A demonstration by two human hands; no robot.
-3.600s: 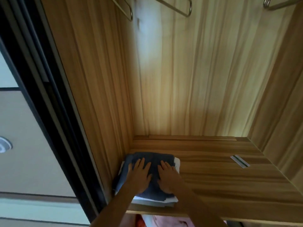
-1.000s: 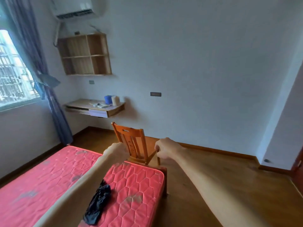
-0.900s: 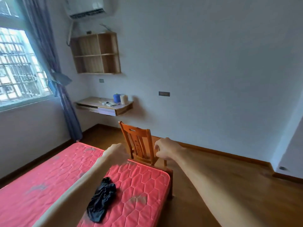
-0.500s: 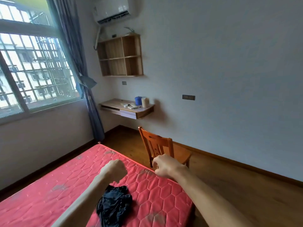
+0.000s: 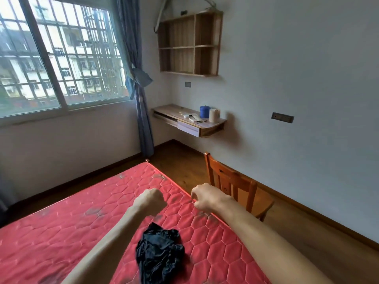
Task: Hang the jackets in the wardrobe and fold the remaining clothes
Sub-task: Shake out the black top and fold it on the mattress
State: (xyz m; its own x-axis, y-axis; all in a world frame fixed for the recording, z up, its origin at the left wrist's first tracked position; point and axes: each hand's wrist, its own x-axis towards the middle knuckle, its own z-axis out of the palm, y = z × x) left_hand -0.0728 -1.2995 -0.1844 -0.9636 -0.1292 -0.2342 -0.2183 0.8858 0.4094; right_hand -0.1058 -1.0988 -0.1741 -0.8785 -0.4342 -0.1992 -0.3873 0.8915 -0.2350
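A crumpled black garment (image 5: 160, 254) lies on the red quilted mattress (image 5: 67, 226), between my two forearms and nearer to me than my hands. My left hand (image 5: 152, 199) is held out above the mattress, curled into a fist with nothing in it. My right hand (image 5: 205, 196) hovers over the mattress's right edge with its fingers curled down, also holding nothing. Neither hand touches the garment. The wardrobe is out of view.
A wooden chair (image 5: 235, 187) stands against the mattress's right edge. On the far wall hang a small desk (image 5: 188, 121) with a blue jar and a white one, and a cubby shelf (image 5: 189, 45). A barred window (image 5: 59, 56) and blue curtain (image 5: 141, 99) are to the left.
I pressed folded clothes on the wardrobe shelf, then turned to the room. In the last second the view swung left and closer; the black garment now lies between my forearms.
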